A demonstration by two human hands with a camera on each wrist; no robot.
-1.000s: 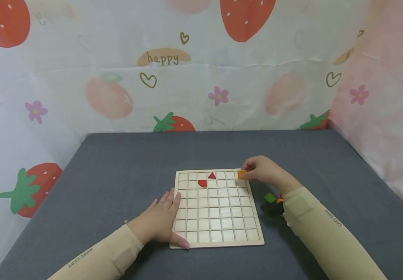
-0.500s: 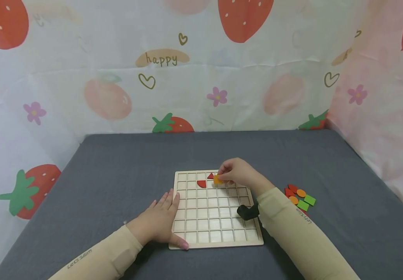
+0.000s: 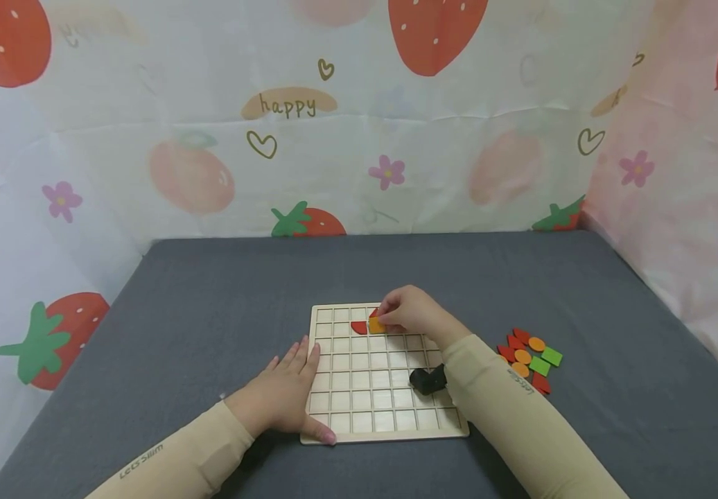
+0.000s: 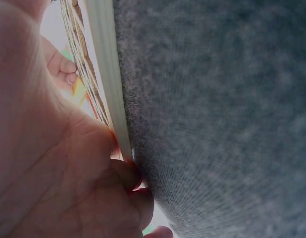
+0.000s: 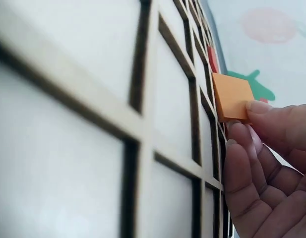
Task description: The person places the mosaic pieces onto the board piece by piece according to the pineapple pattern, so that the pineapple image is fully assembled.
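Observation:
A pale wooden grid board [image 3: 362, 400] lies on the grey cloth. My right hand [image 3: 418, 315] pinches an orange square tile [image 3: 376, 326] between thumb and fingers over a cell in the second row. In the right wrist view the orange tile [image 5: 233, 96] is tilted, its lower edge right at the grid bars. A red quarter-round tile [image 3: 360, 327] sits in the cell to its left. Just behind is a red triangle tile [image 3: 373, 313], partly covered by the hand. My left hand [image 3: 281, 391] rests along the board's left edge with fingers straight, thumb on the near corner.
Right of the board, several red, orange and green tiles [image 3: 540, 365] lie in a loose group, partly behind the right sleeve [image 3: 521, 416]. A black wrist camera [image 3: 427, 380] overhangs the board. A printed curtain [image 3: 434, 187] stands behind the table.
My right hand has carried the orange square tile leftward from the board's far right corner to beside the red quarter-round tile. The left hand has stayed in place.

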